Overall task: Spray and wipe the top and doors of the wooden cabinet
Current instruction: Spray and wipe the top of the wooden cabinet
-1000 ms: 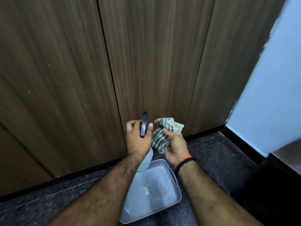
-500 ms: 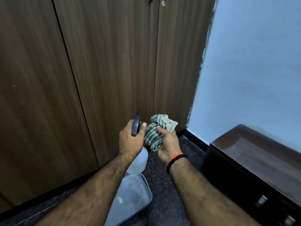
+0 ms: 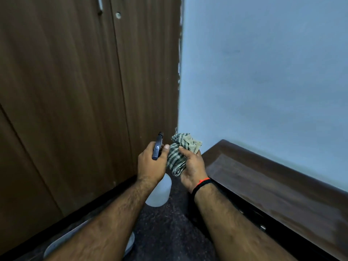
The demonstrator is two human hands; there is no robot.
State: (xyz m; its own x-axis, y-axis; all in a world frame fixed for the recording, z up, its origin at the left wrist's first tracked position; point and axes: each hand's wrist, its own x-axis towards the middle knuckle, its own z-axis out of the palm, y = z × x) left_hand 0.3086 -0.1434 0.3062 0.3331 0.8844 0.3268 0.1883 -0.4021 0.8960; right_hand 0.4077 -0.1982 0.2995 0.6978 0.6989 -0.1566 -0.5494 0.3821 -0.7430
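Note:
My left hand [image 3: 150,164] grips a spray bottle by its dark trigger head [image 3: 157,146]; the white bottle body [image 3: 159,193] hangs below the hand. My right hand [image 3: 192,166] holds a bunched checked cloth [image 3: 178,151] right beside the sprayer. A low dark wooden cabinet [image 3: 263,181] runs along the right under the wall, its glossy top showing and its front mostly hidden by my right forearm. Tall brown wooden doors [image 3: 75,91] fill the left half of the view.
A pale blue wall [image 3: 263,72] rises behind the low cabinet. A grey plastic basket [image 3: 62,240] lies on the dark speckled floor [image 3: 165,232] under my left forearm. A round lock [image 3: 118,15] and a handle [image 3: 100,5] sit high on the tall doors.
The view has swung to the right: the tall doors slid left, the blue wall and low cabinet came into view, and the basket dropped to the lower left. Both hands keep their hold.

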